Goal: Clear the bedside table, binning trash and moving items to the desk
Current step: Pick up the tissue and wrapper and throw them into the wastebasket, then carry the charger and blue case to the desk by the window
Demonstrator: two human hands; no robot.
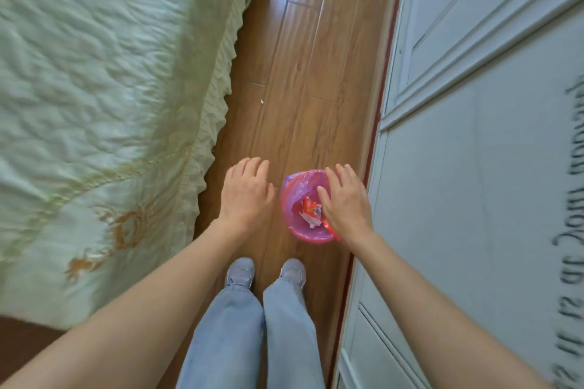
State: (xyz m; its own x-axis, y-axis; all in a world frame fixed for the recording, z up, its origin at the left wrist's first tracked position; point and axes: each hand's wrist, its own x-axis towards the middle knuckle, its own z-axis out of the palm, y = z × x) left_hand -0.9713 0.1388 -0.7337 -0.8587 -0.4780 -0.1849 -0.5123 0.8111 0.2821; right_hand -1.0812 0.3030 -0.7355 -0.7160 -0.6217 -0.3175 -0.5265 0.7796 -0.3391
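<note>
Bed (94, 104) with pale green quilted cover fills left half of frame, frilled edge running down to centre; gold embroidery at lower left. Grey-white panelled cabinet doors (474, 104) fill right side, dark script lettering at far right edge, blurred. Wood plank floor (300, 73) runs as a strip between them from top centre to bottom. No bedside or desk surface in view. Person's legs in light blue jeans (252, 341) at bottom centre, grey shoes (240, 271) on floor. Both forearms reach in from the bottom corners. Left hand (246, 196) centre frame, above floor, fingers relaxed, holding nothing. Right hand (344, 199) over the bin, fingers spread, nothing gripped. Small pink bin (294, 227) with purple liner on floor, centre right, near cabinet. Red-white wrapper trash (308, 208) lies inside bin. Tiny white scrap (261, 101) on floor above centre.
</note>
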